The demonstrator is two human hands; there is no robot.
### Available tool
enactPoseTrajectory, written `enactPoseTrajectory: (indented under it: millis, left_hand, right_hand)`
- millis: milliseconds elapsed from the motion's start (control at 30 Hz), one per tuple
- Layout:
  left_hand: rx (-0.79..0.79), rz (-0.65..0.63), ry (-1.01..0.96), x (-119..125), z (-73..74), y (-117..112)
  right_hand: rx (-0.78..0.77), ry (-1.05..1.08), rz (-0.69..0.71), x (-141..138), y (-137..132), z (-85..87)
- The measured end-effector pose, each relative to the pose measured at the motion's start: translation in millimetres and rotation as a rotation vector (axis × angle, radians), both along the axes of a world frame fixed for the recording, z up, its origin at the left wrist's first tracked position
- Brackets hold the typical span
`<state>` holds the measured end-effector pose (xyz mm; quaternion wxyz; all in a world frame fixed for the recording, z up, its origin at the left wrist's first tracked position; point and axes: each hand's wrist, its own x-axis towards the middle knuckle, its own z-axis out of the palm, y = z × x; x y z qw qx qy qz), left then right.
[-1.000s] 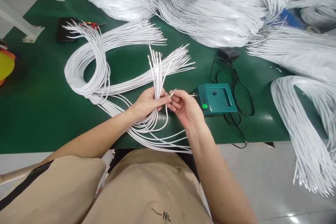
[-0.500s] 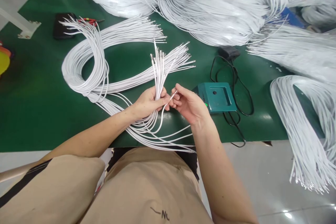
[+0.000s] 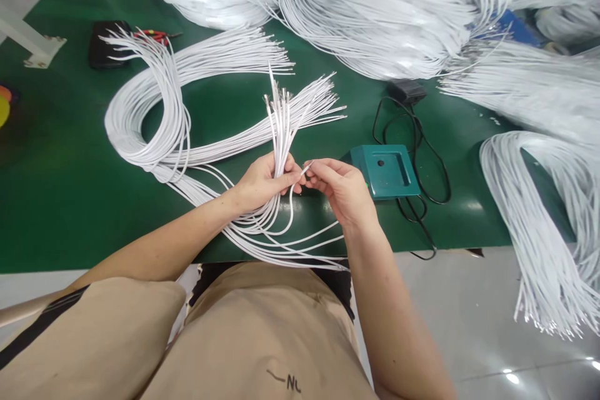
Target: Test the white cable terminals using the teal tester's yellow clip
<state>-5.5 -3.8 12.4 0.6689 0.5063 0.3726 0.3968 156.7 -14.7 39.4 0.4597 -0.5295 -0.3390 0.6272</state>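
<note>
My left hand point(image 3: 265, 184) is closed around a bunch of white cables point(image 3: 281, 131), whose metal-tipped ends stand up above the fist. One white cable point(image 3: 291, 203) bends out of the bunch toward the right. Its tip is pinched between the thumb and fingers of my right hand point(image 3: 340, 187), close beside the left fingertips. Behind the hands lies a looped bundle of white cables point(image 3: 126, 119) with ends fanned to the right. Several loose cables trail below my left hand to the table's front edge.
A teal box-shaped device point(image 3: 387, 172) sits right of my hands, with a black cord and adapter point(image 3: 407, 92). Big heaps of white cable point(image 3: 375, 12) fill the back. Another bundle point(image 3: 525, 212) hangs over the table's right front edge. Red-handled pliers point(image 3: 154, 36) lie at back left.
The thumb and fingers of my right hand have closed in on the cable tip, the hand turning over it. My left hand keeps its hold on the bunch. The view has shifted slightly.
</note>
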Motion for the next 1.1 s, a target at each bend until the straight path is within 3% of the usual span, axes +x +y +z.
enactPoseTrajectory:
  millis: [133, 300, 400, 667, 767, 867, 967, 1100]
  left_hand:
    - [0.007, 0.009, 0.019, -0.3, -0.9, 0.0]
    - [0.005, 0.012, 0.008, -0.2, -1.1, 0.7]
    - [0.002, 0.015, 0.006, -0.1, -0.4, 0.9]
    - [-0.047, 0.014, -0.015, -1.0, -3.3, 1.5]
    - [-0.095, -0.044, -0.063, -1.1, -6.4, 2.5]
    - [-0.121, -0.11, -0.085, -1.4, -10.9, 4.6]
    - [-0.158, -0.096, -0.085, -1.1, -14.6, 6.6]
    - [-0.188, -0.024, -0.009, 0.4, -15.2, 8.8]
  right_hand:
    - [-0.011, -0.215, 0.014, 1.4, -0.2, -1.6]
    - [0.08, -0.174, -0.008, 3.6, 0.7, -1.1]
    - [0.122, -0.144, 0.076, 3.3, -0.1, 1.0]
    - [0.235, -0.322, 0.029, 0.7, -4.5, -8.8]
    - [0.366, -0.583, 0.017, -2.2, -6.6, -19.0]
    - [0.575, -1.005, 0.033, -5.5, -9.5, -25.0]
    - [0.751, -1.364, 0.165, -2.1, -9.0, -22.4]
    - [0.814, -1.514, 0.281, 17.8, 2.1, -10.6]
